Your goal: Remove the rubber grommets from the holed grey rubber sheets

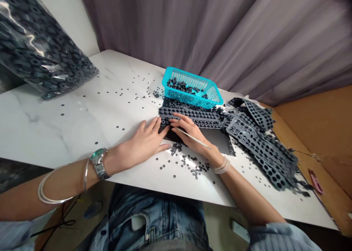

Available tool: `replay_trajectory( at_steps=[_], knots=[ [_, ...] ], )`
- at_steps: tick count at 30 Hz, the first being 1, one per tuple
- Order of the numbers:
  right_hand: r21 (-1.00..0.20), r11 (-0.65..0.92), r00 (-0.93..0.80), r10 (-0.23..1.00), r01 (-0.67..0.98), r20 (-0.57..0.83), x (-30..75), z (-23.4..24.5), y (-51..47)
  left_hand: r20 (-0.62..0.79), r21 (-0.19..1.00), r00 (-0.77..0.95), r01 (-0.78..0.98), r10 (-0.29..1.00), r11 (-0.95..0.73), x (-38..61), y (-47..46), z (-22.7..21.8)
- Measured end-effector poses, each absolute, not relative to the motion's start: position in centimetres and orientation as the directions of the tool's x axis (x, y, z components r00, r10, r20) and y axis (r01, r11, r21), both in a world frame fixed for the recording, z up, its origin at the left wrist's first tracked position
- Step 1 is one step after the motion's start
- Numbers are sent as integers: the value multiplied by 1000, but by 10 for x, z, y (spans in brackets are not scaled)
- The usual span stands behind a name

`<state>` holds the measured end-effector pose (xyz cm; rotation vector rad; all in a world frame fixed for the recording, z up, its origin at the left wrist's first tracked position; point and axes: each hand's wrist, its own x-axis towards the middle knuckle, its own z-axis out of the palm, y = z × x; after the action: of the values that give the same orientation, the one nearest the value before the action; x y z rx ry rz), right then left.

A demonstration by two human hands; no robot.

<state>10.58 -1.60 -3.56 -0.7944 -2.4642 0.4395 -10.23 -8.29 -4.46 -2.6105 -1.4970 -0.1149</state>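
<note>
Black rubber washer strip (189, 117) is touched by the left hand (143, 143), its fingers spread flat, and by the right hand (189, 133), in which a slender pick (194, 138) is pinched. Loose washers (187, 163) are scattered just nearer than the hands on the marble surface (68, 122). Beyond the hands, a teal basket (176, 73) of washers is set; punched sheets (264, 144) lie rightward, a bulging plastic bag (41, 45) of washers far leftward. No legible writing is seen.

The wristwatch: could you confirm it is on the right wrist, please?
No, the wristwatch is on the left wrist; the right wears a beaded bracelet.
</note>
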Motion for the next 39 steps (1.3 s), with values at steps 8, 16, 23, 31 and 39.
replay_trajectory(
  at_steps=[8,16,23,31,39],
  knots=[
    [-391,810,-726,574,437,377,102,-42,-11,110,-73,515,857,850,-510,-103,-83,-45],
    [-350,837,-763,535,421,363,96,-40,-16,73,-97,510,859,857,-503,-99,-82,-38],
    [-340,762,-547,637,551,543,112,-22,-4,30,-88,500,864,866,-496,-95,-83,-30],
    [-369,683,-513,723,630,463,121,-30,8,68,-54,521,853,851,-519,-104,-83,-43],
    [-530,735,-685,642,423,345,85,-25,-2,80,-60,513,858,855,-509,-101,-84,-48]
  ],
)
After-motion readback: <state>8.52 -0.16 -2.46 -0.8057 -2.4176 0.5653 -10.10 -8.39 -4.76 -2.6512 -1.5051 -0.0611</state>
